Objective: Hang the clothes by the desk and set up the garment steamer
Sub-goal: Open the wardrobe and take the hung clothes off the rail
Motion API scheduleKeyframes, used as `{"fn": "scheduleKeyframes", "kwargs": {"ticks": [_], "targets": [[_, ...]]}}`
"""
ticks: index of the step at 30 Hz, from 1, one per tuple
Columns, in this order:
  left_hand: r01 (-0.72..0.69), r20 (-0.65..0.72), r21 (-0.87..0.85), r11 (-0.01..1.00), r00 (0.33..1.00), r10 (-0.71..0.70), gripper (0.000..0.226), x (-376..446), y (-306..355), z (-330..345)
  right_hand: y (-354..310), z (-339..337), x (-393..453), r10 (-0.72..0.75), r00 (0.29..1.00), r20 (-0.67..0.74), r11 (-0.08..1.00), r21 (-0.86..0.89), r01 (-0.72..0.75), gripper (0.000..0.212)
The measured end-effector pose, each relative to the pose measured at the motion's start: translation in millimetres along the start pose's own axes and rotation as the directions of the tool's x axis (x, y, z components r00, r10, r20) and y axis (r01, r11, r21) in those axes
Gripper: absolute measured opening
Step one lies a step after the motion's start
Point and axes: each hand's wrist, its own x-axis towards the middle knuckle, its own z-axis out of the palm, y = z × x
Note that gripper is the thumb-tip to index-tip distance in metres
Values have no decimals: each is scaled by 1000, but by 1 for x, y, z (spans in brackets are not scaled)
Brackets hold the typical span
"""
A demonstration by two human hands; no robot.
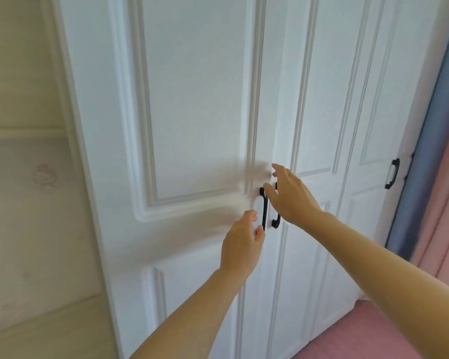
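Both hands are reaching for the white panelled wooden wardrobe doors (pixel 192 112), barely starting the task. The left hand (pixel 240 244) is half-curled, empty, at six o'clock of the black metal pull handle (pixel 264 211); the right hand (pixel 289 195) is spread open, holding nothing. Clothes and steamer are not showing.

No legible text, label, brand or number was visible. The wall (pixel 24 203) bore only a faint pink cartoon motif (pixel 45 177), without readable lettering.
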Motion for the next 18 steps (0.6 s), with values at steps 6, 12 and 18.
{"fn": "scheduleKeyframes", "kwargs": {"ticks": [6, 12, 18], "targets": [[61, -61, -73, 995, 996, -65, 29, 17, 6, 27, 7, 2, 28, 38, 999, 29, 969, 242, -44, 55], [62, -113, -166, 984, 990, -81, 24, 23, 5, 40, 4, -6, 40, 130, 991, 43, 899, 417, -136, 51], [76, -130, -200, 977, 986, -103, 20, 21, 8, 42, 8, -9, 41, 161, 983, 85, 862, 473, -182, 47]]}}
